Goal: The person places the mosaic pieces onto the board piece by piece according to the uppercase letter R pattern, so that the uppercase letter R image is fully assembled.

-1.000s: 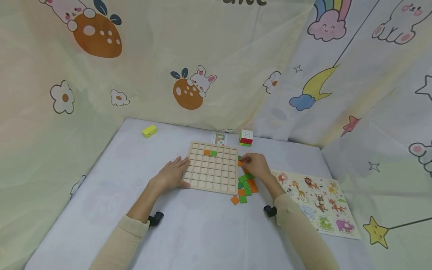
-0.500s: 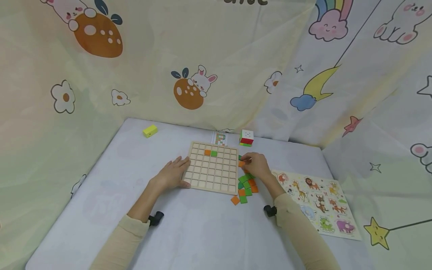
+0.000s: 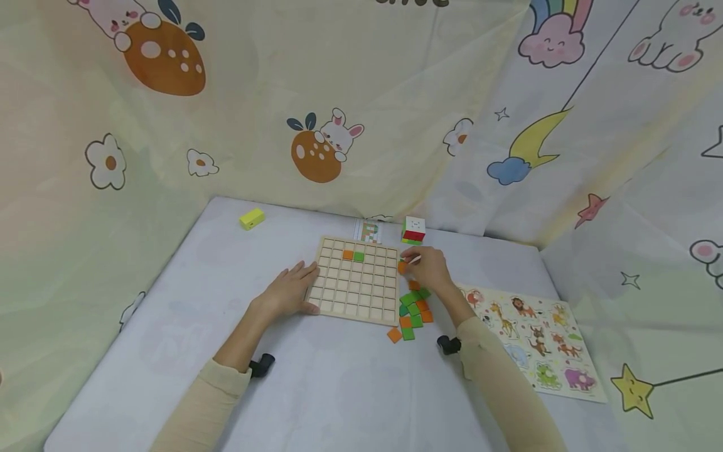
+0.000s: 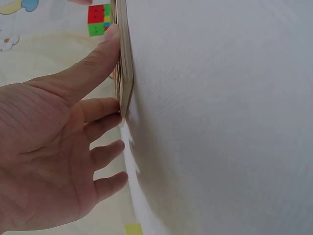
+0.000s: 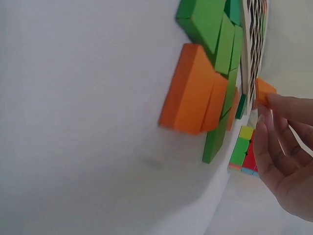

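Note:
A square wooden grid board [image 3: 353, 285] lies mid-table, with one orange tile [image 3: 348, 255] and one green tile [image 3: 358, 257] side by side in its upper rows. My left hand [image 3: 285, 293] rests at the board's left side, fingers spread; the left wrist view has the thumb [image 4: 93, 63] on the board's edge [image 4: 126, 63]. Just off the board's right edge, my right hand [image 3: 431, 270] pinches another orange tile [image 5: 264, 91] between thumb and fingertips, lifted clear of the table. Below that hand lies a loose pile of green and orange tiles [image 3: 415, 307].
Behind the board are a small card with a coloured grid pattern [image 3: 370, 232] and a puzzle cube [image 3: 414, 230]. A yellow block [image 3: 251, 218] sits at the back left. On the right, an animal picture board [image 3: 556, 342] lies partly under the right forearm.
My right hand has picked up an orange tile from beside the board and moved slightly away toward the back. The left hand stays in place on the board.

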`<state>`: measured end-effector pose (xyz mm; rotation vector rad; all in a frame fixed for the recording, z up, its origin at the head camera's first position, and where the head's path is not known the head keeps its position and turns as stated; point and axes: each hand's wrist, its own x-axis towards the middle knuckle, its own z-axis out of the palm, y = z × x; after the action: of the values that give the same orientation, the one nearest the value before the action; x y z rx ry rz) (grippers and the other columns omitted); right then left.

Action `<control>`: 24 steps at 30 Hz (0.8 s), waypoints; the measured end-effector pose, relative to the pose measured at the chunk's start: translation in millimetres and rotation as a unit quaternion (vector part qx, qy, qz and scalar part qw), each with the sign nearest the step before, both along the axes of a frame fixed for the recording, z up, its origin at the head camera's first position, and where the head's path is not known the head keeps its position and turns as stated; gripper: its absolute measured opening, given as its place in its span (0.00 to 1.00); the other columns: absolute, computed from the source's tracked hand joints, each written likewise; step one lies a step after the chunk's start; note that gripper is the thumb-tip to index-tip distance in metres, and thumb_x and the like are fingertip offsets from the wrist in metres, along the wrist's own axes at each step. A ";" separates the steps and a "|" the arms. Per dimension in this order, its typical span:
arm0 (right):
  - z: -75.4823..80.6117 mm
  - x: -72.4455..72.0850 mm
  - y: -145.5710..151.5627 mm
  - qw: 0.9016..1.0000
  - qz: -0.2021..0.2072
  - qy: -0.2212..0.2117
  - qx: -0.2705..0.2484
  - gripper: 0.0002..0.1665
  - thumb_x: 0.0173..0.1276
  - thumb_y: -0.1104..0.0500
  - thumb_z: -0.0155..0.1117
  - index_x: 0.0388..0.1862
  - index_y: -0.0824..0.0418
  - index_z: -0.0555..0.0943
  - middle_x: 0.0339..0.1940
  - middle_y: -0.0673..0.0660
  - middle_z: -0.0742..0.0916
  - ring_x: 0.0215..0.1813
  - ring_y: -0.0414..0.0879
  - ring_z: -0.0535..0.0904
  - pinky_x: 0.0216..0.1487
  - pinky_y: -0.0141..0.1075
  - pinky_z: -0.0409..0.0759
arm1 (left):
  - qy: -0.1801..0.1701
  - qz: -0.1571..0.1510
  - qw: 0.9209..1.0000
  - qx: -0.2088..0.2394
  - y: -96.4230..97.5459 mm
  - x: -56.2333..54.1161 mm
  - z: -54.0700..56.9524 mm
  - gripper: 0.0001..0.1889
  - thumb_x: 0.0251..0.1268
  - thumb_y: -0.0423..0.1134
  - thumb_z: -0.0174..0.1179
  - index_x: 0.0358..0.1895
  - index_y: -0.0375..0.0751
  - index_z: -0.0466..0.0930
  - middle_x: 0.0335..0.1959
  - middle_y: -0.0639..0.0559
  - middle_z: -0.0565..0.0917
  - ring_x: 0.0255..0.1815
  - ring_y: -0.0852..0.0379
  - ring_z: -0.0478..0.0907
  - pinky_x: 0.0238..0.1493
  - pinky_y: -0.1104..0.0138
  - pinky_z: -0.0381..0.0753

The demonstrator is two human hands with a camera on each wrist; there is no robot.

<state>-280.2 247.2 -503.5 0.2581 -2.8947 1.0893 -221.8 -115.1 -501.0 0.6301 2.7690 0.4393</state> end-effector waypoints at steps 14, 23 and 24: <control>2.0 -17.6 -36.2 0.998 0.036 -0.015 -0.046 0.13 0.68 0.68 0.73 0.51 0.63 0.89 0.41 0.57 0.91 0.42 0.53 0.90 0.42 0.42 0.89 | -0.001 0.004 1.000 0.008 0.0 2.3 3.1 0.53 0.59 0.55 0.75 0.81 0.32 0.58 0.84 0.39 0.56 0.85 0.34 0.47 0.82 0.38 0.49; -1.7 -30.8 -57.0 0.997 0.033 -0.043 -0.061 0.14 0.68 0.68 0.72 0.52 0.61 0.89 0.43 0.56 0.90 0.42 0.51 0.88 0.41 0.40 0.87 | -0.003 -0.001 1.000 0.000 -1.6 1.2 0.3 0.54 0.59 0.56 0.74 0.82 0.33 0.57 0.85 0.40 0.55 0.85 0.36 0.46 0.82 0.39 0.48; -2.5 -32.2 -59.1 0.997 0.032 -0.044 -0.059 0.14 0.69 0.68 0.72 0.52 0.60 0.89 0.43 0.56 0.90 0.42 0.51 0.88 0.41 0.40 0.87 | -0.001 -0.001 1.000 0.001 -2.1 0.9 -0.2 0.54 0.59 0.56 0.74 0.82 0.33 0.57 0.85 0.40 0.55 0.85 0.36 0.46 0.82 0.39 0.48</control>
<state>-312.4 188.1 -506.0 0.3058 -2.9034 1.3080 -220.9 -117.1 -501.2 0.6327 2.7662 0.4413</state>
